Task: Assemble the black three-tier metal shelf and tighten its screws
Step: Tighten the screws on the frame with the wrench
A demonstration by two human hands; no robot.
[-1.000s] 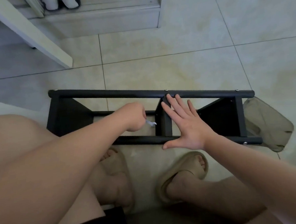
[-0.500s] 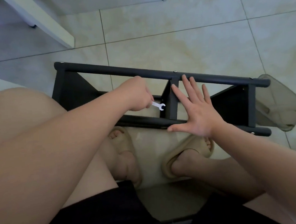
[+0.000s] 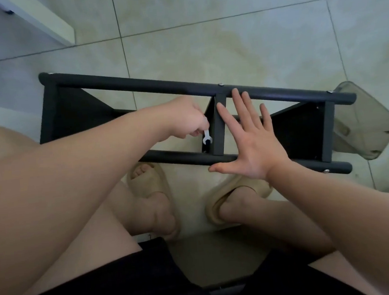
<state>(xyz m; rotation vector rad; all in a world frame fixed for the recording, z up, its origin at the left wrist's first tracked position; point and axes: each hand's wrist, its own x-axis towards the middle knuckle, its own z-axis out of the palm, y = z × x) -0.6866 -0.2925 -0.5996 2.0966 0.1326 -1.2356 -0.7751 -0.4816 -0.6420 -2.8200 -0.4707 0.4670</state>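
Note:
The black metal shelf lies on its side on the tiled floor, its two long tubes running left to right with three dark panels between them. My left hand pinches a small silver wrench, whose jaw sits at a screw on the middle panel near the lower tube. My right hand is spread flat, fingers straight, pressing on the shelf just right of the middle panel, thumb along the near tube.
A clear plastic bag lies on the floor by the shelf's right end. A white furniture leg slants at the top left. My feet in beige slippers rest just below the shelf.
The wrench has swung from pointing right to pointing down at the lower screw on the middle panel. The view has tilted further down. My right hand stays flat in place.

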